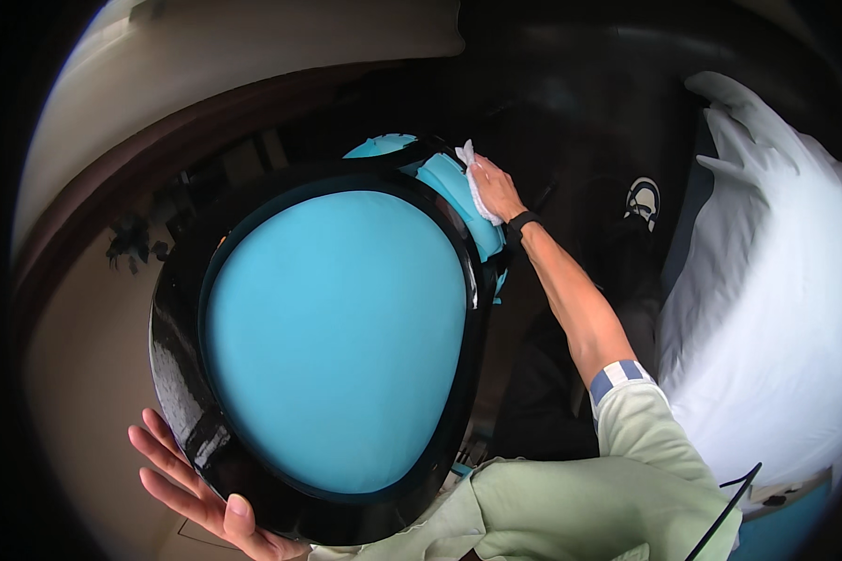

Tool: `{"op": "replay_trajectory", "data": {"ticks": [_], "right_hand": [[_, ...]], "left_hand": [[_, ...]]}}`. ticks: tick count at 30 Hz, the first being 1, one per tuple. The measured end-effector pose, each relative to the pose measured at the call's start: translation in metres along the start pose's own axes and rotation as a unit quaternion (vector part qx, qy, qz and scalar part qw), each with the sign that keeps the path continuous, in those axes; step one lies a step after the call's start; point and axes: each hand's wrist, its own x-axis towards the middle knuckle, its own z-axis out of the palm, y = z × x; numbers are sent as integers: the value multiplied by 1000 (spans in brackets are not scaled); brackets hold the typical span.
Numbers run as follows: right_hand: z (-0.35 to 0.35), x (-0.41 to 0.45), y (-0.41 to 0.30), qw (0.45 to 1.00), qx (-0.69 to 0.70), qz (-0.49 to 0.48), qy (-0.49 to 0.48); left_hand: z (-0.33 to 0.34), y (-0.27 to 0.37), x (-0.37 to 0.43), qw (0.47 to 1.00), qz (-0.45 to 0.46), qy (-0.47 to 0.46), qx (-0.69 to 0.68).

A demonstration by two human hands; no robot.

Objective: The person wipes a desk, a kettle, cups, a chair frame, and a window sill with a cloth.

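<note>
A large rounded shell with a glossy black rim (182, 393) and a smooth light-blue oval panel (337, 336) fills the middle of the view. My left hand (203, 498) is at the rim's lower left, the thumb against it and the other fingers spread along its outer side. My right hand (495, 189), with a black band on the wrist, presses a folded white cloth (473, 179) against a curved light-blue part (449, 182) beyond the shell. Another light-blue part (382, 145) shows farther off.
White bedding or draped fabric (779, 294) stands along the right. A dark shoe with white parts (643, 200) rests on the dark floor (568, 91). A thin black cord or strap (726, 508) crosses the lower right. Pale fabric or furniture (288, 35) lies at the upper left.
</note>
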Motion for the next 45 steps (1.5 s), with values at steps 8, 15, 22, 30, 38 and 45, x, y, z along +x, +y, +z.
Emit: {"op": "replay_trajectory", "data": {"ticks": [8,15,22,30,38,45], "right_hand": [[43,89,-63,987,-29,-79,-138],[36,50,-113,983,29,-103,-150],[40,19,-140,968,77,-208,-116],[-35,23,56,980,85,137,-116],[-5,-155,96,998,25,41,36],[21,-194,58,994,18,-4,106]], "left_hand": [[0,-29,-15,981,186,48,-32],[-3,-30,-9,988,147,16,-36],[-31,-4,6,994,-20,-109,-5],[33,9,11,985,-103,91,-99],[51,13,19,962,-50,150,-223],[21,12,23,973,17,59,-221]]}}
